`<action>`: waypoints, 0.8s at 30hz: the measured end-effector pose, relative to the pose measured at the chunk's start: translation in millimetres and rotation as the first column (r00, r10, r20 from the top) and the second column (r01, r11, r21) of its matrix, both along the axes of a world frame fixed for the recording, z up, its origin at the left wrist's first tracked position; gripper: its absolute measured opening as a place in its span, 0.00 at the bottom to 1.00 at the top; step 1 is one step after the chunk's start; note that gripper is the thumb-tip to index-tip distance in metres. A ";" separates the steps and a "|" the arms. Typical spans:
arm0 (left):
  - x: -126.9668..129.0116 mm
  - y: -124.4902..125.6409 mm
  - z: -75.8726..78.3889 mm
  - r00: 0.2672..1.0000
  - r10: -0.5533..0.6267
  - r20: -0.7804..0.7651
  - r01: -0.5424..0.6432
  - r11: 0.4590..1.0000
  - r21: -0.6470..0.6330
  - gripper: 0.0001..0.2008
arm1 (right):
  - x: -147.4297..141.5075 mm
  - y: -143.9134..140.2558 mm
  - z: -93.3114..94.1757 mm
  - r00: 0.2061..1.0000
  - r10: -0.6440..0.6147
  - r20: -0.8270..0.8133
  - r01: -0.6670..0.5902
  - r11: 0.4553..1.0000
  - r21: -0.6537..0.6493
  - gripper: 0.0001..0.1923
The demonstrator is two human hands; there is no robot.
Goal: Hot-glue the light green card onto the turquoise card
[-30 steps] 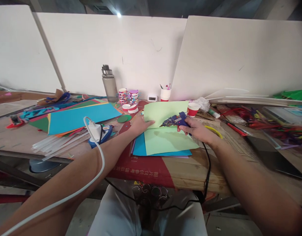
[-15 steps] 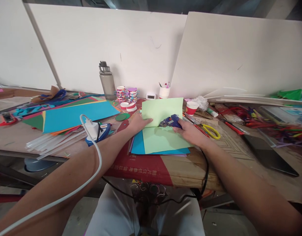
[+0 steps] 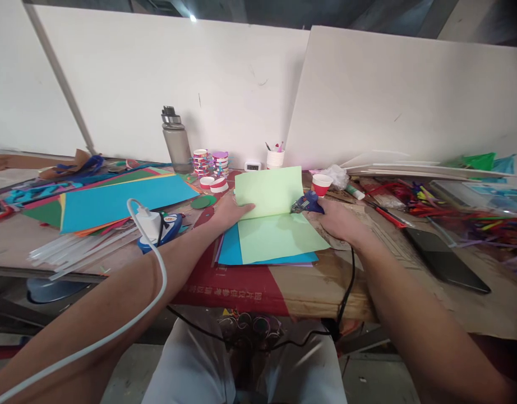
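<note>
Right hand [image 3: 340, 220] fingers wrapped round glue gun [image 3: 308, 203], a light, rigid tool. Left hand [image 3: 229, 210] fingers flat, pressing thin, floppy green paper [image 3: 275, 216] at the fold.

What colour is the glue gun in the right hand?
Blue glue gun, held by the right hand; head view.
</note>
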State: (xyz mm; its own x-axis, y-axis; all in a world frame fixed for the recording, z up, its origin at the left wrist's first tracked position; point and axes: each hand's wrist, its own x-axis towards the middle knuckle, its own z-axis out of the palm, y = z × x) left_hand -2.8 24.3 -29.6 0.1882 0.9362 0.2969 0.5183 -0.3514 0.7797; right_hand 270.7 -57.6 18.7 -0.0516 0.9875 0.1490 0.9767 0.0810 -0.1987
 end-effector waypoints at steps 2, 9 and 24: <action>0.6 -1.4 1.7 1.000 -0.001 0.004 0.001 1.000 -0.003 0.24 | 0.7 -1.0 0.3 1.000 -0.023 0.011 0.023 1.000 0.006 0.18; 2.5 -6.3 7.0 0.997 -0.007 0.072 0.008 1.000 -0.009 0.23 | -0.4 -1.6 -0.1 0.996 -0.085 0.035 0.085 0.996 0.011 0.20; 2.2 5.6 -5.3 0.894 -0.131 0.428 0.185 0.979 -0.087 0.28 | -56.9 -1.4 -22.4 0.944 0.208 -0.256 -0.209 0.978 0.023 0.15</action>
State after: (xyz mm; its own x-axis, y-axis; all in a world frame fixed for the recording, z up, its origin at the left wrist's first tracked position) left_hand -0.6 29.8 -34.9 0.2210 0.9384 0.2658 0.0806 -0.2892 0.9539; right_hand 213.8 -59.0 -3.7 -0.2169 0.9594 0.1803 0.8543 0.2759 -0.4405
